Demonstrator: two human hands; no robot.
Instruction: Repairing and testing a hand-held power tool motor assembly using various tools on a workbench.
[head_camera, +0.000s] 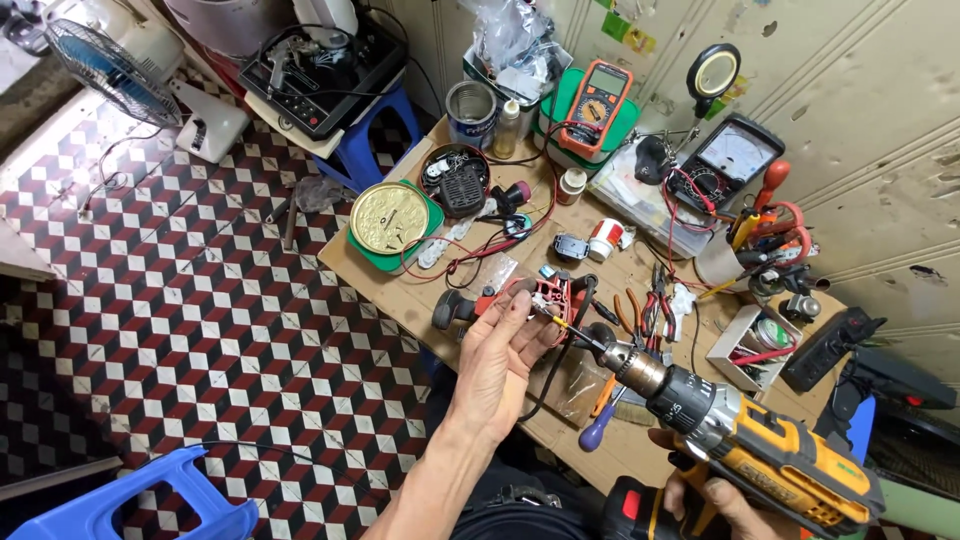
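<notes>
Left hand (497, 355) clenches small red plastic part (548, 297); right hand (722, 497) grips yellow cordless drill (745, 443); best keep its bit square to the screw

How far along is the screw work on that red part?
Done: nothing can be confirmed; the screws are too small to count. In hand: the left hand holds the red part up over the bench, and the right hand aims the yellow drill with its bit at the part. Left: the screw under the bit seems undriven.
</notes>
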